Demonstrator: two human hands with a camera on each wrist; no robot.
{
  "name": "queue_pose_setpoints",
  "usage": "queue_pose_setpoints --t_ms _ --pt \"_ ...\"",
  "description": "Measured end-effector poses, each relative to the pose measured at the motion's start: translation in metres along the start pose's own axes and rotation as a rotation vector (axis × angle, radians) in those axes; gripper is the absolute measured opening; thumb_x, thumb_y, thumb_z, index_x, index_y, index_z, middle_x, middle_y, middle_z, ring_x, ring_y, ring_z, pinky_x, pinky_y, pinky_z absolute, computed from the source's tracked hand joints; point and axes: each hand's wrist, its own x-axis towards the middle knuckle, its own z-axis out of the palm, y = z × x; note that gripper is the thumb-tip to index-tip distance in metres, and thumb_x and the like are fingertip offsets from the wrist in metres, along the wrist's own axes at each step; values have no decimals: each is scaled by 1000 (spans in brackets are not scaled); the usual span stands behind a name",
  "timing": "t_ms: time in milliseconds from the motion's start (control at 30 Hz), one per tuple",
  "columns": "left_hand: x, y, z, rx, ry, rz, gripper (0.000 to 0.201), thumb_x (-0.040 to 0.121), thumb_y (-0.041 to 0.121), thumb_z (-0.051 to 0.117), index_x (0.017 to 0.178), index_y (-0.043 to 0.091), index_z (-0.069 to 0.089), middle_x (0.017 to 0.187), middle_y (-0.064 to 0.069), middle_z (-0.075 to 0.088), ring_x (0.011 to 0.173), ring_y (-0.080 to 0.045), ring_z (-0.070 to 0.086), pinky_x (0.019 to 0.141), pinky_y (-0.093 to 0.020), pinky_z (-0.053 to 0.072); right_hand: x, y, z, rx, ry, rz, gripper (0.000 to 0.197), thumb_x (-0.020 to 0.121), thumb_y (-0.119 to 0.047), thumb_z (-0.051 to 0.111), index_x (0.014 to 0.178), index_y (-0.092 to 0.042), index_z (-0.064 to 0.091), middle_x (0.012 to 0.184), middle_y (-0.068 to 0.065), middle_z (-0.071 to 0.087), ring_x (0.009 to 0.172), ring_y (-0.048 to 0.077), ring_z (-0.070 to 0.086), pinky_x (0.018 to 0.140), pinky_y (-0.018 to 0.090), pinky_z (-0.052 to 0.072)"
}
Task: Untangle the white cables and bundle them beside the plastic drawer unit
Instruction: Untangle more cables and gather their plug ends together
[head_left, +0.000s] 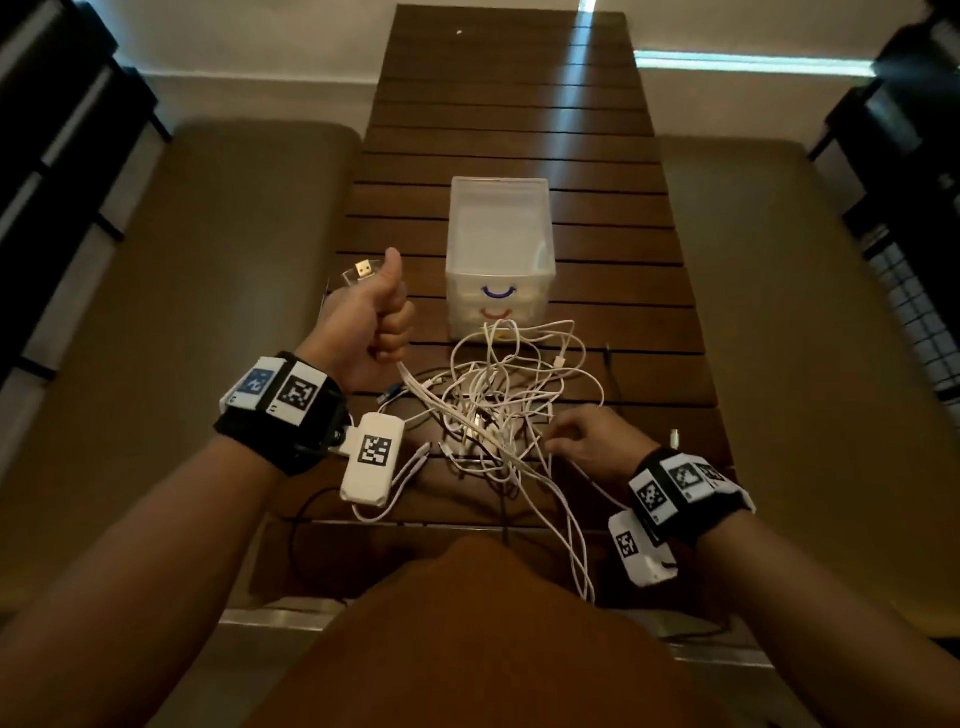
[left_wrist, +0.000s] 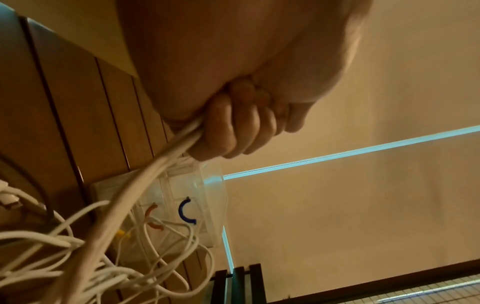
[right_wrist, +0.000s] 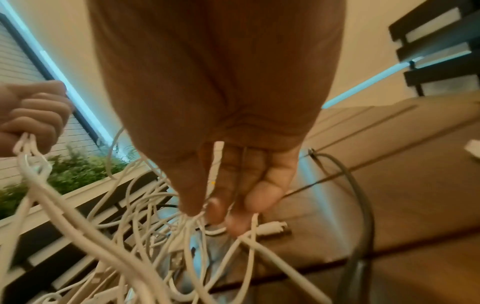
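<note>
A tangle of white cables lies on the slatted wooden table, just in front of the clear plastic drawer unit. My left hand is raised left of the unit, fist closed round several cable strands, with a USB plug sticking out above the thumb. The strands run taut down into the tangle. My right hand sits low at the tangle's right edge, thumb and fingertips pinching thin white cables.
The drawer unit has blue and orange handles. A dark cable runs over the table at the right. Some white cables hang off the near table edge. Beige cushioned benches flank the table on both sides.
</note>
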Motion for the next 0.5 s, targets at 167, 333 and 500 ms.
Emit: queue_pose_setpoints --t_ms 167,333,500 --pt "2 -6 -5 21 -17 -54 54 96 50 39 50 23 28 43 6 23 35 -7 18 34 -18 14 15 -19 6 18 29 -114 17 93 -25 60 101 -30 73 108 -8 70 96 9 63 87 31 52" --pt "2 -12 -6 95 -33 -103 48 86 50 50 59 21 24 46 5 23 36 -9 20 33 -17 21 31 -35 13 -126 86 -132 23 94 -35 55 112 -31 69 98 -7 72 86 10 65 77 29 51" --pt "3 -20 -8 137 -19 -143 46 81 52 55 60 22 26 48 5 23 38 -10 20 37 -19 18 47 -31 23 -314 92 -56 31 92 -49 54 114 -32 68 111 -3 70 104 18 63 85 30 51"
